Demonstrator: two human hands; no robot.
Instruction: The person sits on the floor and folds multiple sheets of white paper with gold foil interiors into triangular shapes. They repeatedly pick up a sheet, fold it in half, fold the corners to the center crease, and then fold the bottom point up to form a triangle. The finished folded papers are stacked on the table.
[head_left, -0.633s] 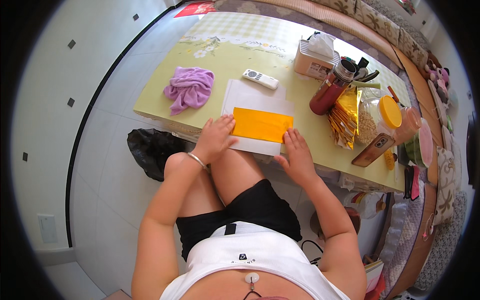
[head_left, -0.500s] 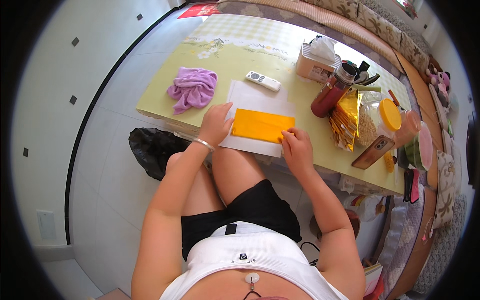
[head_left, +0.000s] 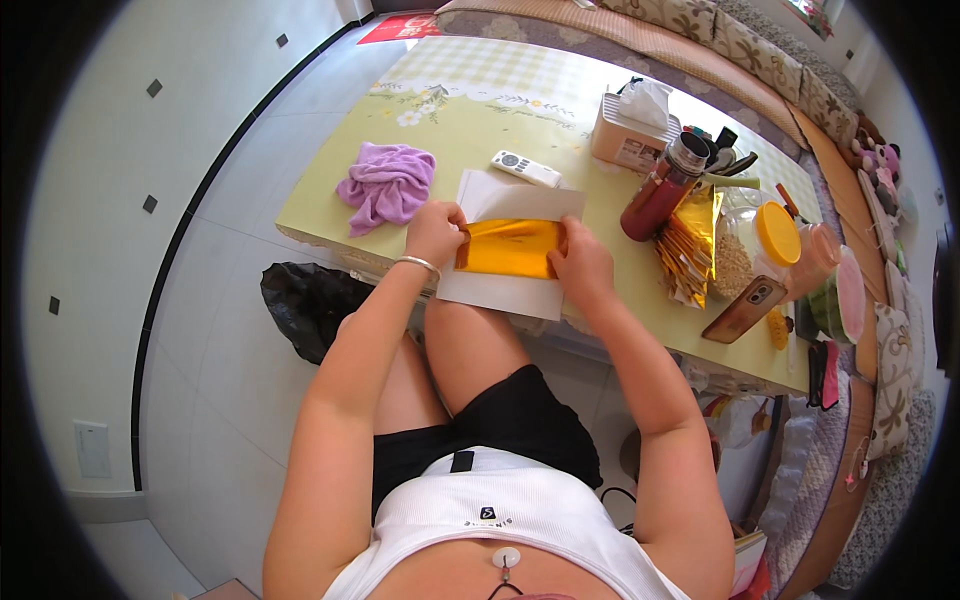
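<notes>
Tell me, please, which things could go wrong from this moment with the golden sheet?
The gold sheet, pinched by the left hand and right hand, might crease or tear if pulled unevenly. The white paper under it seems to reach past the near edge of the table, so it might slip off.

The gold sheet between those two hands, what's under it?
White paper shows past the near and far edges of the gold sheet, so it seems to lie beneath. Whatever is directly under the sheet's middle is covered and can't be seen.
</notes>
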